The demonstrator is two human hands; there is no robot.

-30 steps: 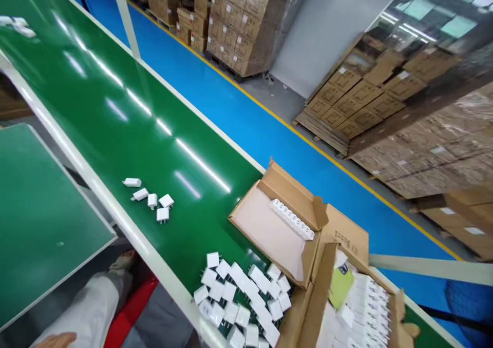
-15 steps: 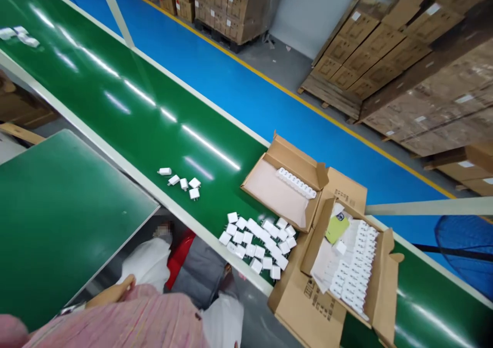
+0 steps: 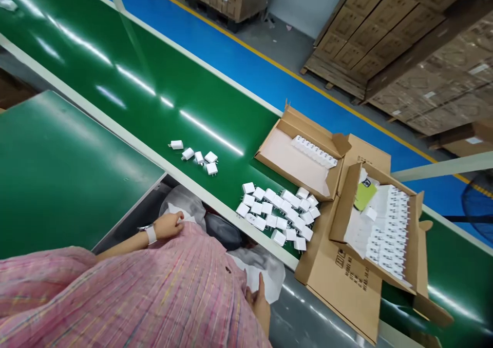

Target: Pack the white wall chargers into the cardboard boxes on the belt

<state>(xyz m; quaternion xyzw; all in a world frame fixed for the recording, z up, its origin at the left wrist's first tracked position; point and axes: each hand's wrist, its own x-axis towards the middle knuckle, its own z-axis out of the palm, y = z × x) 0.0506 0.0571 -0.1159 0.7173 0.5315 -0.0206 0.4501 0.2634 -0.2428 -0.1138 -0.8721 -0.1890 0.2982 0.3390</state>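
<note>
My left hand (image 3: 169, 226) is at my lap, below the conveyor's near edge, with its fingers curled beside whitish, see-through sheeting (image 3: 188, 201). What it grips, if anything, is hidden. Low in the middle, my right hand (image 3: 260, 307) lies against similar white sheeting (image 3: 264, 278), index finger stretched out and thumb apart; its other fingers are partly hidden. Ahead on the green belt lies a loose cluster of white plug chargers (image 3: 283, 209). Several more chargers (image 3: 199, 157) lie farther left.
An open carton (image 3: 269, 158) holds one row of chargers. Another open carton (image 3: 346, 204) holds several rows and a yellow-green card (image 3: 364, 194). Both stand around flattened cardboard (image 3: 346, 281) on the conveyor (image 3: 154, 117). A green table (image 3: 77, 184) is at left; stacked boxes (image 3: 370, 30) stand beyond.
My view has shifted and tilted down. My left hand has moved right and up in the picture, to the sheeting, and my right hand has come into view. The chargers and cartons stay put.
</note>
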